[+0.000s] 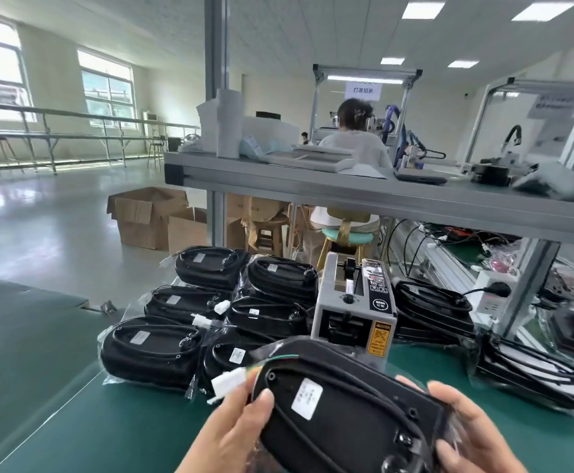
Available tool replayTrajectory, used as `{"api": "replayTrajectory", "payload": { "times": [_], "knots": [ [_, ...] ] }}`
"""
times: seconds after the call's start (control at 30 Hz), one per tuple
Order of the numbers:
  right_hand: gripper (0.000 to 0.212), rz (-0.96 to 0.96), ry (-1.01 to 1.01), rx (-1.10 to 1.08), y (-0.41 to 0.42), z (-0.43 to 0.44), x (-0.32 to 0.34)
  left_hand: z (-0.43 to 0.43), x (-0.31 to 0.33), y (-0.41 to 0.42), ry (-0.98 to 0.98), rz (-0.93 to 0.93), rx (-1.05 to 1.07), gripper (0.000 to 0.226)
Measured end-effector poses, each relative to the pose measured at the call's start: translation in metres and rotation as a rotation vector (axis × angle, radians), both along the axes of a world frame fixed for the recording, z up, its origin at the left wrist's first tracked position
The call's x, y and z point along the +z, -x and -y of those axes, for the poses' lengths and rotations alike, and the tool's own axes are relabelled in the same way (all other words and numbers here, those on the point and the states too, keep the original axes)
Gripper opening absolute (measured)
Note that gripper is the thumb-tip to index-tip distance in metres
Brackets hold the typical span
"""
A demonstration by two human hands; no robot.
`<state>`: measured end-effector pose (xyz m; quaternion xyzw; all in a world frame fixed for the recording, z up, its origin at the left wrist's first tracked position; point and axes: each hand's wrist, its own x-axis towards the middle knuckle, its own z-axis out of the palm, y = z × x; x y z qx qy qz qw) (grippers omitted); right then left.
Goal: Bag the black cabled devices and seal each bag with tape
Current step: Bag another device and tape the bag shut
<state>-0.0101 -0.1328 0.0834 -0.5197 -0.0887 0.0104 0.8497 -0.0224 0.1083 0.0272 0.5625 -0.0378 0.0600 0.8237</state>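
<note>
Both hands hold one black cabled device (340, 418) low in the head view, above the green table (115, 421). It is oval, with a white label, a cable round its rim and a white connector (229, 382) at its left end. My left hand (234, 435) grips its left end, thumb on top. My right hand (469, 428) grips its right end, where clear bag film shows. Behind it stands a grey tape dispenser (355, 308). Several bagged devices (152, 349) lie stacked to its left. Unbagged devices (432, 308) lie to its right.
A grey shelf (347, 189) runs above the table on metal posts. Cables and a power strip (490, 295) lie at the back right. Cardboard boxes (149, 216) sit on the floor beyond the table. A person sits at another bench with their back to me.
</note>
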Motion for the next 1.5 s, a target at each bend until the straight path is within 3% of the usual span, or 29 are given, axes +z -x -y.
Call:
{"api": "replayTrajectory", "payload": {
  "times": [0.07,0.17,0.3,0.5,0.67,0.8,0.93,1.07,1.4,1.5],
  "knots": [
    [0.048,0.066,-0.063,0.079,0.0,-0.007,-0.011,-0.012,-0.001,-0.005,0.155,0.013,0.0,0.065],
    [0.051,-0.007,-0.083,0.151,-0.011,-0.034,-0.005,-0.025,0.013,-0.012,0.151,-0.041,0.193,0.056],
    [0.048,-0.003,-0.044,0.24,-0.031,-0.064,0.013,-0.056,0.025,-0.025,0.107,-0.038,0.312,0.069],
    [0.049,-0.032,-0.046,0.265,-0.06,-0.084,0.025,-0.099,0.038,-0.039,0.168,-0.168,0.022,0.052],
    [0.042,-0.143,0.052,0.145,-0.08,-0.107,0.035,-0.104,0.043,-0.059,0.243,-0.209,0.145,0.016],
    [0.04,0.016,0.439,-0.045,-0.076,-0.124,0.03,-0.112,0.046,-0.08,0.227,-0.198,0.267,0.021],
    [0.06,0.233,0.875,-0.088,-0.079,-0.142,0.016,-0.118,0.049,-0.109,0.155,-0.213,0.331,0.018],
    [0.071,0.185,1.076,-0.074,-0.105,-0.158,0.012,-0.118,0.045,-0.15,0.005,-0.26,0.386,0.02],
    [0.085,0.006,1.135,-0.074,-0.145,-0.168,-0.022,-0.109,0.007,-0.215,-0.317,-0.287,0.427,0.025],
    [0.086,0.001,1.141,-0.11,-0.145,-0.172,-0.029,-0.108,0.003,-0.215,-0.439,-0.262,0.467,0.036]
  ]
}}
